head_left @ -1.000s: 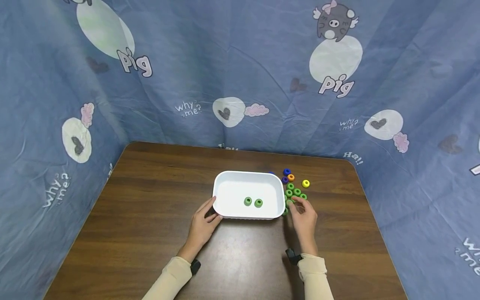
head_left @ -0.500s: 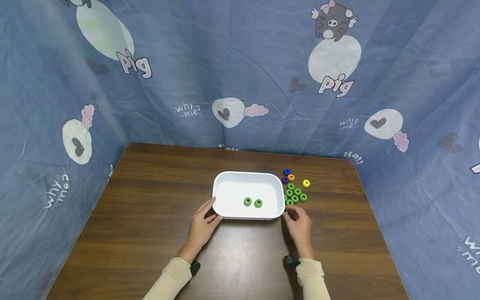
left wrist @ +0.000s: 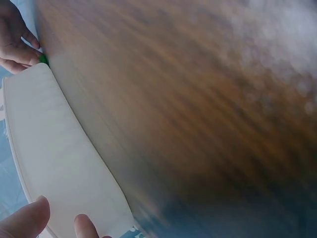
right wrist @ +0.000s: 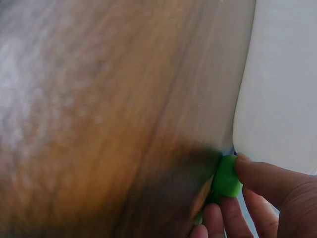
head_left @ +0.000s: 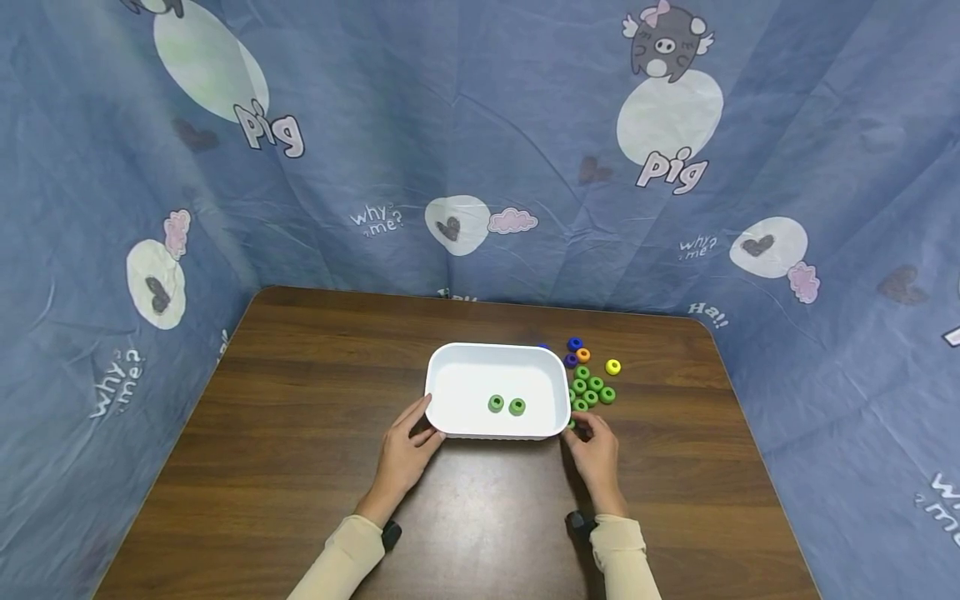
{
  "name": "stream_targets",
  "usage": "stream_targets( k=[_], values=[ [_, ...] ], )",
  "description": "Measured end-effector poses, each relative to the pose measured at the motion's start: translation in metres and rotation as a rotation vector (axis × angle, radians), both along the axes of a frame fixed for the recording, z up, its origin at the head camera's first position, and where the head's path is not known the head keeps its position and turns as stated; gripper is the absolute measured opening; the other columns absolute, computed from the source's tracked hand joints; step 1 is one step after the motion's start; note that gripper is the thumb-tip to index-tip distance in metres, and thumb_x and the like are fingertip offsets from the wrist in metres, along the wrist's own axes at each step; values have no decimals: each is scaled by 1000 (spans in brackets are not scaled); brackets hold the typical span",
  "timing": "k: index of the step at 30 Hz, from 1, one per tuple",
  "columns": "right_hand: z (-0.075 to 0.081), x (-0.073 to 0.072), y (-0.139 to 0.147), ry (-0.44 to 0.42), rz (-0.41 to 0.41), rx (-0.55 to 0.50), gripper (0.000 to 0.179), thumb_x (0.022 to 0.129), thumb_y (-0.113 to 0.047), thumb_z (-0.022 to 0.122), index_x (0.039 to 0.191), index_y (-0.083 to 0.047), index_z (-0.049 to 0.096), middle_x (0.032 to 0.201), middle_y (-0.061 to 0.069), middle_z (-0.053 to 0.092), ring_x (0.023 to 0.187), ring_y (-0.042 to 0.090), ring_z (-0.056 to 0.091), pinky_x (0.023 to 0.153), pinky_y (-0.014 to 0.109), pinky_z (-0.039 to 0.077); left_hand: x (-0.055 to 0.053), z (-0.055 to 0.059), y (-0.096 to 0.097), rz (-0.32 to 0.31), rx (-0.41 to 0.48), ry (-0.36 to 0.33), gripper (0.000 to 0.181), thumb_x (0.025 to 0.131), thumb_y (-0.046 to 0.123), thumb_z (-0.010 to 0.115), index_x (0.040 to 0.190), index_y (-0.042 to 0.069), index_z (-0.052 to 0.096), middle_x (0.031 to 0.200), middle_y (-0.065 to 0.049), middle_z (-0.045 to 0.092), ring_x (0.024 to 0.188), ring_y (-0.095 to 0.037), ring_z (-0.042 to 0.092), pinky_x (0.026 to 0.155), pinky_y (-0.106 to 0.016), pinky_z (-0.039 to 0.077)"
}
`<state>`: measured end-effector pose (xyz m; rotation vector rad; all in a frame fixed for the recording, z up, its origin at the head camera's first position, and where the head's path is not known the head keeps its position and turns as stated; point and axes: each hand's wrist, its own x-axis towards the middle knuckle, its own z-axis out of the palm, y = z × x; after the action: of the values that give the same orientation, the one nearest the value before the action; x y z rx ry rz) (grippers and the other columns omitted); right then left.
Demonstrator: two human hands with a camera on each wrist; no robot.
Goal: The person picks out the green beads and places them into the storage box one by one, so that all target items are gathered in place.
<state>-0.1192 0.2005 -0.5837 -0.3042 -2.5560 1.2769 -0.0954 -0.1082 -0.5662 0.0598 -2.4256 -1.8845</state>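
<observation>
Because its bright surface looks smooth and solid, the small green, thick-walled, plastic-looking ring (right wrist: 229, 177) should be light and stiff, hardly fragile, and perhaps a little slippery. It sits just outside the near right corner of the shallow white tray, and the right hand (head_left: 596, 457) is closed on it, thumb on one side and fingers on the other. Whether it touches the table cannot be told. That grip across the outer sides seems the right hold: the rounded edge could roll out of a pinch set too high, and the corner leaves little room for the thumb.

Around it, the loose green rings (head_left: 591, 398) lie bunched along the tray's right side, probably alike in feel and easily nudged by the fingers. Beyond them are blue rings (head_left: 575, 343), an orange ring (head_left: 583, 355) and, a little apart, a yellow ring (head_left: 613, 367).

The rectangular white tray (head_left: 472, 371), with rounded corners, holds two green rings (head_left: 496, 403) on its floor. It looks thin-walled and light, likely to slide if bumped; the left hand (head_left: 403, 454) rests at its near left corner, thumb and fingers spread apart against the walls, a sensible place to steady it. Under everything is the brown wood-grain table (head_left: 300, 408).
</observation>
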Motion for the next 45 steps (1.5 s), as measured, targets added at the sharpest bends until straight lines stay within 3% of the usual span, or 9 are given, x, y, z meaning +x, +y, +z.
stream_targets(
  k=[11,25,34,45],
  values=[
    [0,-2,0,0,3,29,25,79,-4,82,103,-1,75,100,18,74,95,33,69,86,46,60,-1,1,0,-8,-11,-16,65,88,0,74,148,9,51,154,-17,45,136,-33,54,99,-31,59],
    [-4,-4,0,9,-2,47,24,77,-7,84,100,-4,75,96,16,75,91,31,70,81,38,59,-1,-2,-1,0,-7,-17,64,87,-1,74,147,7,52,153,-19,46,135,-34,54,98,-30,60],
    [-2,-1,-3,-31,-18,50,24,78,-7,83,101,-4,75,98,16,75,92,31,70,82,41,60,0,-1,-1,-1,-4,-41,64,87,0,74,147,9,53,153,-18,46,128,-32,60,96,-26,61],
    [2,0,-3,-83,-55,-5,25,82,-9,80,105,-2,74,106,18,74,101,33,69,91,48,61,0,-1,-1,7,5,-16,64,86,-3,74,146,7,53,153,-20,46,131,-34,57,96,-28,61]
  ],
)
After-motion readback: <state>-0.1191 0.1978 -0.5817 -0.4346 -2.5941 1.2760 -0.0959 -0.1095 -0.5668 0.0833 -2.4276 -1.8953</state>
